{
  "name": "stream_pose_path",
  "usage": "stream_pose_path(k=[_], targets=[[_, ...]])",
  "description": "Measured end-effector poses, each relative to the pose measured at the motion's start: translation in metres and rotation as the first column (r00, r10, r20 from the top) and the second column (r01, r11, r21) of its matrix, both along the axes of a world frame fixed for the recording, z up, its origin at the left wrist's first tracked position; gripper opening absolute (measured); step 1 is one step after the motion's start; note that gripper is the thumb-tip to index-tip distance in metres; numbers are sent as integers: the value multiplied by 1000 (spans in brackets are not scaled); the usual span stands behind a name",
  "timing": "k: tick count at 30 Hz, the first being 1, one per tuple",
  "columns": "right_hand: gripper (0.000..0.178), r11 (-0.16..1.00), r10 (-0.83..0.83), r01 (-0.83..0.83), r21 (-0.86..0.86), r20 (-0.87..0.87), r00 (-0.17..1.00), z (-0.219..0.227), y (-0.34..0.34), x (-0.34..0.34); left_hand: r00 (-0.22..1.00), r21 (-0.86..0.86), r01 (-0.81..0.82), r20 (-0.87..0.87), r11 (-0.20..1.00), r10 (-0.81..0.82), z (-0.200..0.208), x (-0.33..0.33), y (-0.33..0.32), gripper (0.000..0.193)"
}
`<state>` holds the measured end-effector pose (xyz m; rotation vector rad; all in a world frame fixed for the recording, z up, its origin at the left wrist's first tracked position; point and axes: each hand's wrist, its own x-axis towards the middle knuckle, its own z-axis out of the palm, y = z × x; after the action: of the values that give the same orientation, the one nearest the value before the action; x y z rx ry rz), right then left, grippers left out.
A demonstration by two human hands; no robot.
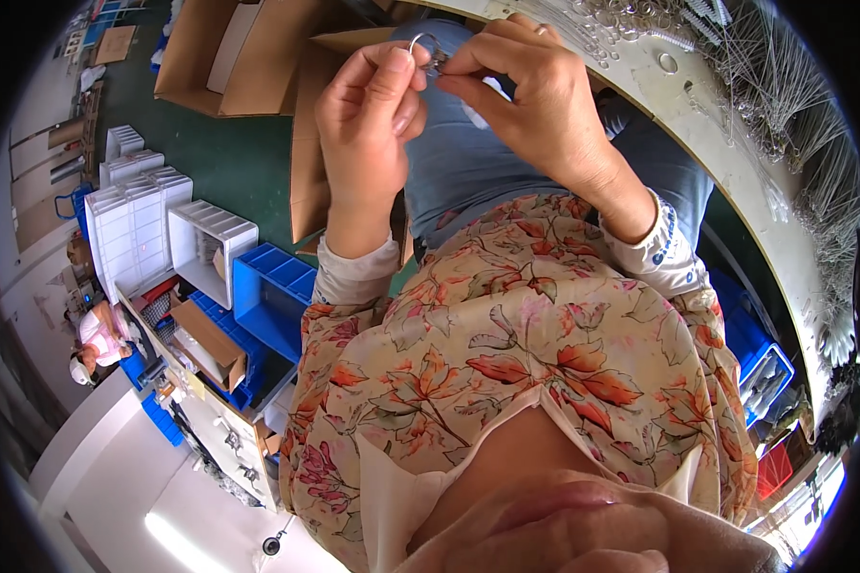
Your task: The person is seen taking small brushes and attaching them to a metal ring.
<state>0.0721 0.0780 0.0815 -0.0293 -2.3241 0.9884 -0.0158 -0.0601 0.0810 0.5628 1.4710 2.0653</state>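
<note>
My left hand is closed, its thumb and fingers pinching a thin round metal ring. Against the ring's right side, my right hand pinches a small piece of dark metal, too small to make out fully. The two hands almost meet above my lap. Below the right fingers shows something white, partly hidden by the hand.
A pale worktable curves along the right, bearing springs, loose rings and a heap of thin wires. Open cardboard boxes stand ahead at left. White crates and blue crates stand left; another person is farther off.
</note>
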Motion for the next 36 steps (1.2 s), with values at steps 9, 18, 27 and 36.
stream_pose_path(k=[9,18,27,36], targets=[[23,865,371,-372,-337,-69,926,2,21,10,971,-15,219,98,976,-217,3,5,-7,20],[18,985,156,-157,-69,-24,987,-13,7,15,984,-136,169,-25,976,-174,-15,7,-6,20],[16,834,552,-532,-147,233,801,-7,1,60,335,-125,936,602,329,-725,-36,-16,-23,13],[13,993,-112,115,-9,156,981,-10,19,73,946,-250,297,-49,921,-319,-21,43,25,15]])
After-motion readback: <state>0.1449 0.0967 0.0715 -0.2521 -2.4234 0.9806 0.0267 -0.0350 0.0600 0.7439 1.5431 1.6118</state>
